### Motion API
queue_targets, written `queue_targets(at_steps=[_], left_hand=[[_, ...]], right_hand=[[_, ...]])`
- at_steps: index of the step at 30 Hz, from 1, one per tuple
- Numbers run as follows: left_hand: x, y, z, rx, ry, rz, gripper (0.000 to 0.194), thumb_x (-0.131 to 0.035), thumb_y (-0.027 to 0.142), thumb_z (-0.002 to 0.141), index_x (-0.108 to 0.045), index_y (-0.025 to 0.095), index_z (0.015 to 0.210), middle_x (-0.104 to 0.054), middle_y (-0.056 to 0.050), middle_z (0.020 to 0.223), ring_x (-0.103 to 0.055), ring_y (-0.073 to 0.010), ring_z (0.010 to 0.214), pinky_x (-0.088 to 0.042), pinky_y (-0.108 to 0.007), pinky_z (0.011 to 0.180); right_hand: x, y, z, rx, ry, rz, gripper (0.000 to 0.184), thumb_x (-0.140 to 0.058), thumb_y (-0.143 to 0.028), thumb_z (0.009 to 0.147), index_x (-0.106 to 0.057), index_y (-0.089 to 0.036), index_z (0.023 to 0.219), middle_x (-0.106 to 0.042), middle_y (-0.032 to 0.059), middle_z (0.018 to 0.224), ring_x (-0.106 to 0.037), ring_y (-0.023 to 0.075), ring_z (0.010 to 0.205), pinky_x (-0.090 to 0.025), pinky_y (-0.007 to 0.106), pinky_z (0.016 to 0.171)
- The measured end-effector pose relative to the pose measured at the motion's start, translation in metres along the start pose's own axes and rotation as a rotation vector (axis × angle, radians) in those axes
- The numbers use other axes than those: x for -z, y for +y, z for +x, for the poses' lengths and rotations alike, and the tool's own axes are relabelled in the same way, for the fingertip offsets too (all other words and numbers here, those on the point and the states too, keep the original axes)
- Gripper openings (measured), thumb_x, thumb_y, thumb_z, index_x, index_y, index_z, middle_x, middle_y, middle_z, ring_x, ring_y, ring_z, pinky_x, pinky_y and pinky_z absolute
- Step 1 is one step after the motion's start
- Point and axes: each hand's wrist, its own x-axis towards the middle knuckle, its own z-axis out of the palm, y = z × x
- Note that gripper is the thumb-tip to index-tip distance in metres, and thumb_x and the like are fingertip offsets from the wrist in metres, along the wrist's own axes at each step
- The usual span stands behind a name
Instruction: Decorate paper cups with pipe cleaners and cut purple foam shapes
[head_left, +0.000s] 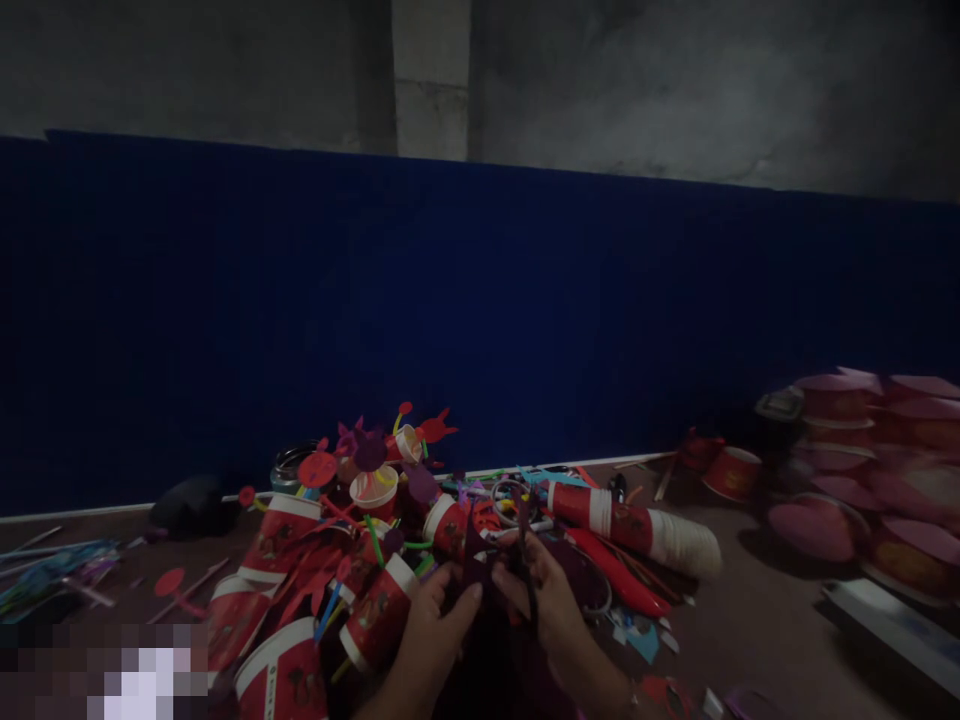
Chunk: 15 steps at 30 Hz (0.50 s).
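Note:
Low in the head view, my left hand (pixel 431 625) and my right hand (pixel 551 600) meet over a dark purple sheet (pixel 487 600). Both have fingers pinched on it; the left thumb presses its left edge. In my right hand there is also what looks like a pair of dark scissors (pixel 525 560), blades up, though the dim light blurs it. Just left of my hands lies a heap of red paper cups (pixel 375 610) stuck with coloured straws and paper flowers.
A lying stack of red cups (pixel 637 530) is right of my hands. Pink-lidded cups (pixel 877 470) pile at far right, with a single red cup (pixel 731 472). A dark blue panel (pixel 480 310) backs the brown table (pixel 757 630). A jar (pixel 294 465) stands behind the heap.

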Motion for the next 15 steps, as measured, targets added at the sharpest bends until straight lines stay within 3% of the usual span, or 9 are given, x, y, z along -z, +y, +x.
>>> queue_targets(at_steps=[4,6,8,10,13,15], left_hand=[[-0.003,-0.003,0.002,0.053,0.008,-0.088,0.048,-0.076,0.045,0.053,-0.063,0.014,0.087,-0.071,-0.007,0.082,-0.064,-0.0197,0.075,-0.049,-0.027,0.068],[-0.003,-0.001,0.002,0.067,0.030,-0.080,0.052,-0.074,0.048,0.055,-0.061,0.014,0.091,-0.068,-0.004,0.073,-0.062,-0.0152,0.063,-0.046,-0.023,0.056],[-0.002,0.001,0.001,0.088,0.113,-0.047,0.056,-0.070,0.051,0.060,-0.057,0.014,0.100,-0.061,0.003,0.059,-0.051,-0.0090,0.044,-0.036,-0.019,0.042],[0.001,0.003,-0.001,0.141,0.234,-0.021,0.063,-0.066,0.051,0.065,-0.049,0.014,0.113,-0.060,0.004,0.059,-0.046,-0.0077,0.039,-0.032,-0.019,0.038],[0.008,-0.002,-0.004,0.206,0.353,-0.006,0.070,-0.061,0.048,0.071,-0.036,0.016,0.128,-0.067,-0.006,0.081,-0.059,-0.0152,0.057,-0.043,-0.024,0.047],[0.014,-0.009,-0.005,0.173,0.367,0.016,0.062,-0.062,0.047,0.071,-0.044,0.019,0.123,-0.065,-0.011,0.099,-0.064,-0.0214,0.078,-0.048,-0.027,0.055]], right_hand=[[-0.001,-0.001,-0.001,-0.023,0.036,0.029,0.049,-0.083,-0.033,0.050,-0.054,-0.020,0.088,-0.052,-0.0058,0.064,-0.045,0.0078,0.050,-0.035,0.019,0.044],[-0.001,0.000,-0.001,-0.012,0.030,0.033,0.050,-0.084,-0.034,0.048,-0.053,-0.020,0.085,-0.053,-0.0059,0.064,-0.048,0.0088,0.053,-0.036,0.019,0.046],[0.001,0.002,0.000,-0.014,-0.047,-0.009,0.049,-0.083,-0.037,0.049,-0.052,-0.019,0.082,-0.055,-0.0054,0.062,-0.050,0.0096,0.052,-0.037,0.019,0.045],[0.004,0.002,0.000,-0.046,-0.196,-0.092,0.046,-0.079,-0.043,0.053,-0.050,-0.018,0.078,-0.056,-0.0041,0.058,-0.050,0.0099,0.047,-0.036,0.019,0.041],[0.007,0.000,-0.004,-0.107,-0.417,-0.218,0.043,-0.069,-0.052,0.063,-0.051,-0.015,0.077,-0.058,-0.0012,0.054,-0.051,0.0097,0.043,-0.034,0.018,0.039],[0.008,-0.003,-0.007,-0.121,-0.504,-0.270,0.044,-0.065,-0.054,0.066,-0.053,-0.013,0.077,-0.058,-0.0004,0.053,-0.050,0.0090,0.042,-0.033,0.018,0.039]])
